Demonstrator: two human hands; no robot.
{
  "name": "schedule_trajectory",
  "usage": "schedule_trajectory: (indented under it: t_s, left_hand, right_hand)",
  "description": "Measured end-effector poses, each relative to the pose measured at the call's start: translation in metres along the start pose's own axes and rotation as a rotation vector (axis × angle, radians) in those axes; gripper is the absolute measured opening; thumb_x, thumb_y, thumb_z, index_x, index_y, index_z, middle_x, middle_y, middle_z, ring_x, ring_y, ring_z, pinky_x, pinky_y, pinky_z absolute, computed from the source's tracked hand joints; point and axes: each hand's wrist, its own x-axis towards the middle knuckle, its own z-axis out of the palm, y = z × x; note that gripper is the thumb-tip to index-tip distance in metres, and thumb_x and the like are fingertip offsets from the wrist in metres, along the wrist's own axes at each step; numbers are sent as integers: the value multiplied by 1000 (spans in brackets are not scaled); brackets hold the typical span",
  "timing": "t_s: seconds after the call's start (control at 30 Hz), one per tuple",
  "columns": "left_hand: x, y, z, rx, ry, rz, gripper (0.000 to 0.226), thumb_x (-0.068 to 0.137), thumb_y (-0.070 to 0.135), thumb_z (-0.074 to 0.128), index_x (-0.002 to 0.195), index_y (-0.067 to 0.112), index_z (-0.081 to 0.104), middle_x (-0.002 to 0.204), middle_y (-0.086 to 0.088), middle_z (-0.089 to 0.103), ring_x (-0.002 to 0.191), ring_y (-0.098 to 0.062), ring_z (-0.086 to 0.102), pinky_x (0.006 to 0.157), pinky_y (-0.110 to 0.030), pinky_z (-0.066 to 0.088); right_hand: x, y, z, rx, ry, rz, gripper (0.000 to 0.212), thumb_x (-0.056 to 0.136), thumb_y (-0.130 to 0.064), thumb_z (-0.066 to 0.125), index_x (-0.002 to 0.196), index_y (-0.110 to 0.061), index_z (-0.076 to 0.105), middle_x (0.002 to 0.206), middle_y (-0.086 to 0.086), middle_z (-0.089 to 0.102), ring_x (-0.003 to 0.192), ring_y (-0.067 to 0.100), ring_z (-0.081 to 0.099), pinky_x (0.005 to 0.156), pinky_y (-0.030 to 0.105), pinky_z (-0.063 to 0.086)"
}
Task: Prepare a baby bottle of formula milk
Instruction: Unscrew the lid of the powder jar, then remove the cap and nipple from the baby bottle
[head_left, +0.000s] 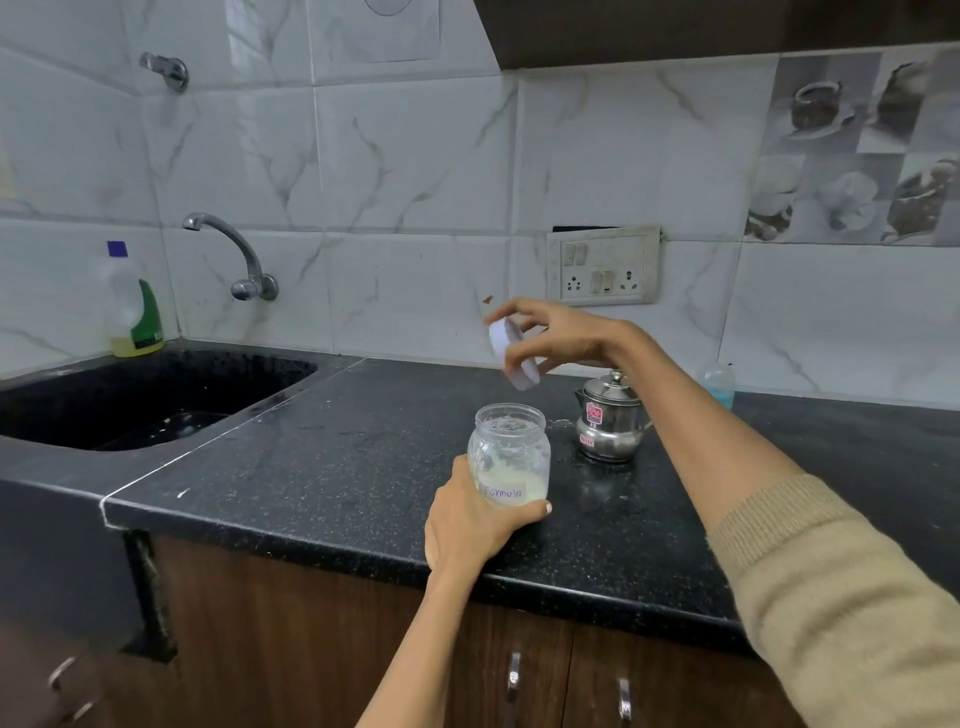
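The step in hand is opening the formula: the jar (509, 457) stands uncapped on the black counter (332, 462), a low layer of pale powder in its base (a handwritten "Formula" label faces the camera). The left hand (470, 519) is wrapped around the jar's lower half, thumb across the front, steadying it. Above and slightly beyond that grip, the right hand (550, 338) pinches the white lid (511, 361) by its rim, tilted and clear of the jar's mouth. Just right of the held jar sits a small steel kettle (609, 421).

By my reading, the next move calls for setting the lid down so that 1 hand is free to scoop powder. No baby bottle or scoop is in view.
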Motion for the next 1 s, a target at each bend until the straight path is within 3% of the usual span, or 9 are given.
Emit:
schedule_trajectory:
  t_s: [0.13,0.2,0.33,0.43,0.5,0.57,0.67,0.87,1.0]
  left_hand:
    - [-2,0,1,4,24,-15,90,46,68,74,119,25,42,110,4,61,101,-21,59,78,-35,49]
    - [-2,0,2,2,33,-19,90,45,68,73,118,25,43,110,4,62,101,-21,59,79,-36,50]
    - [-2,-2,3,-9,53,-2,89,45,68,74,117,26,44,109,6,63,100,-19,60,76,-34,49]
    - [-2,-2,4,-9,65,4,87,45,67,75,117,28,45,109,7,63,101,-18,60,76,-32,48]
    - [-1,-2,4,-14,73,1,87,45,66,75,117,29,45,110,7,63,101,-18,60,76,-31,48]
    - [-1,-3,5,-17,76,-1,87,45,66,76,118,29,45,110,8,63,102,-18,60,76,-31,47]
    - [0,-3,6,-9,79,-1,90,44,67,75,119,29,45,112,7,62,103,-18,60,78,-31,47]
    - [0,-4,6,16,88,12,91,45,69,75,121,28,45,113,7,62,104,-18,60,79,-31,48]
    - [0,-4,7,16,86,7,93,44,71,74,121,28,43,113,6,62,104,-18,60,77,-31,48]
  right_hand:
    - [12,37,4,327,377,4,53,76,-31,74,122,-26,48,123,7,52,109,25,58,90,42,54]
    - [19,62,17,387,432,72,61,73,-37,76,123,-20,43,125,9,50,108,27,59,90,42,54]
    - [31,115,53,340,378,224,63,60,-47,80,108,-16,52,116,4,57,105,23,60,93,43,52]
    - [41,149,73,290,386,268,25,73,-28,76,86,-20,57,101,2,65,95,19,63,93,41,51]
    - [42,159,82,247,375,250,19,76,-18,74,82,-19,57,92,1,66,87,16,60,82,31,52]
    - [43,163,85,200,376,212,20,75,-16,75,86,-16,58,91,2,65,84,15,59,73,24,47]
    - [47,168,85,121,357,176,26,74,-22,76,94,-13,62,94,1,67,86,14,61,75,26,48]
    - [42,168,92,-1,281,105,40,73,-33,75,110,-25,61,106,-10,68,96,6,64,73,17,48]
    - [33,165,88,91,293,140,53,65,-30,79,114,-25,57,117,-2,64,109,15,61,92,34,52]
